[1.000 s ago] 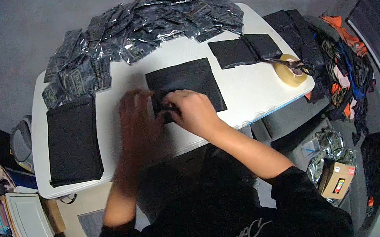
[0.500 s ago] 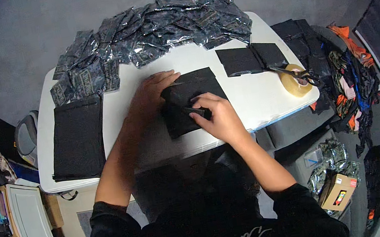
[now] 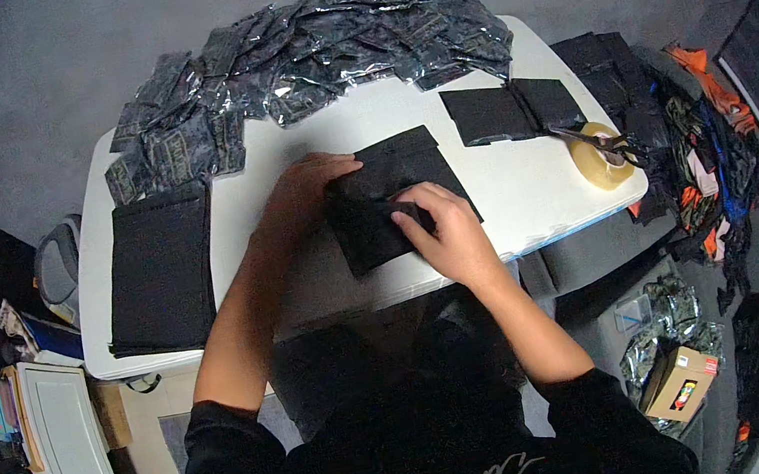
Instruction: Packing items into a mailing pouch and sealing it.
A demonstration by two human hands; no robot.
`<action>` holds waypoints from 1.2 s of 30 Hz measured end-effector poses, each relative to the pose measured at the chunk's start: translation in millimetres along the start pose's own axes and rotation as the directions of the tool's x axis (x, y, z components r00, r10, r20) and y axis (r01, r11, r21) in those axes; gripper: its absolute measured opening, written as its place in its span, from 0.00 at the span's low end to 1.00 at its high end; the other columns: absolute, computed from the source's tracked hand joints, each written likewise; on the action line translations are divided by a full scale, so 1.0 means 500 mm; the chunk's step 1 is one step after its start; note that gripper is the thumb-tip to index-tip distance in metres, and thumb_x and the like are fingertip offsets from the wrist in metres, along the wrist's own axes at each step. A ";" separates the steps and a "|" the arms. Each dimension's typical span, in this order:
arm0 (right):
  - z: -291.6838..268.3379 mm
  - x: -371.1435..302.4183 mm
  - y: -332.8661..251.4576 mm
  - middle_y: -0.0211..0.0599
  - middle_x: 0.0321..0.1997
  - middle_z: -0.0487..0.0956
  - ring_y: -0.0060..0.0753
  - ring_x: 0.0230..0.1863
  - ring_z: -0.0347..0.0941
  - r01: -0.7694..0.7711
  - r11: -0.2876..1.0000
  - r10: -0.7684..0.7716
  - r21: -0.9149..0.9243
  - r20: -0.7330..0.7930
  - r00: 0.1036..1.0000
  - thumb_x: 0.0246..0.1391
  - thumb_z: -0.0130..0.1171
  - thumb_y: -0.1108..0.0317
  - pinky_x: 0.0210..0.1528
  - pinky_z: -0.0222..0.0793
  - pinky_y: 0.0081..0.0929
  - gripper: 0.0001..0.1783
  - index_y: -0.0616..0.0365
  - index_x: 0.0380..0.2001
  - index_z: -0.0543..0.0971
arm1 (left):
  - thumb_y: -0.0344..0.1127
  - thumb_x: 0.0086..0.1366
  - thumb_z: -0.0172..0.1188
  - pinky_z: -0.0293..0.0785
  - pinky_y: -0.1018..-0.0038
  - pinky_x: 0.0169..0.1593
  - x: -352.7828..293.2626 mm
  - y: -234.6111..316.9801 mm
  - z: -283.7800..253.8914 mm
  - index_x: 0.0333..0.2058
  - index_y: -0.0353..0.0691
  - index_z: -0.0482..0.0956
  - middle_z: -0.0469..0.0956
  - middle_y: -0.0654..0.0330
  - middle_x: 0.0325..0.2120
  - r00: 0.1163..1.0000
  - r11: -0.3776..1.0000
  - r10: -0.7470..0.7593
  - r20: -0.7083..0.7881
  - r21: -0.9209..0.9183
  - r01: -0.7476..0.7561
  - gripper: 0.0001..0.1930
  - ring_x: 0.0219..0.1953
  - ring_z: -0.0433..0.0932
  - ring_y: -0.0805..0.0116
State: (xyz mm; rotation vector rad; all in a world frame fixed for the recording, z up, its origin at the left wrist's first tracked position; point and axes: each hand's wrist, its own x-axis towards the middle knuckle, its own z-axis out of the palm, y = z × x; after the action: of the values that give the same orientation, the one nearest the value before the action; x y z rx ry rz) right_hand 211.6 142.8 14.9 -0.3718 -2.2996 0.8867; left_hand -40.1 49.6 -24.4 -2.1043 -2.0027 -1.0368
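Note:
A flat, black, roughly square piece, seemingly folded cloth (image 3: 406, 156), lies near the table's front edge between my hands. My left hand (image 3: 315, 185) is closed at its upper left corner, fingers bent over the edge; the thumb is lost in shadow. Across the middle of the piece, my right hand (image 3: 447, 227) pinches a raised fold between thumb and fingers. What lies under that fold cannot be seen. To the left is a neat stack of black flat pieces (image 3: 160, 271). Two smaller black stacks (image 3: 488, 113) sit side by side at the right.
Clear-wrapped dark packets (image 3: 336, 47) are heaped along the white table's (image 3: 267, 145) far side. A roll of clear tape (image 3: 598, 160) with black scissors (image 3: 590, 137) on it stands at the right edge. Beyond are piled coloured cloths (image 3: 708, 169) and a cardboard box (image 3: 682, 384).
My left hand's fingers have drawn closer together at the corner. My right hand keeps its pinch on the fold. The whole view has shifted slightly.

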 end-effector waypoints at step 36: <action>-0.040 0.099 0.054 0.44 0.49 0.79 0.56 0.54 0.75 0.216 0.926 -0.178 -0.309 0.147 0.973 0.35 0.68 0.81 0.57 0.71 0.46 0.21 0.56 0.37 0.80 | 0.14 0.53 0.51 0.67 0.59 0.71 -0.005 -0.016 0.012 0.56 0.43 0.82 0.77 0.48 0.60 0.983 0.977 -0.160 -0.086 -0.156 0.145 0.31 0.63 0.75 0.48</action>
State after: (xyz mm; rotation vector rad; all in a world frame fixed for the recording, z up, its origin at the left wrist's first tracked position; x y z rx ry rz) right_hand 188.0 195.7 31.0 -0.2235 -2.5428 0.4397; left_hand -44.9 51.6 -33.5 -1.9463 -2.1289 -1.3270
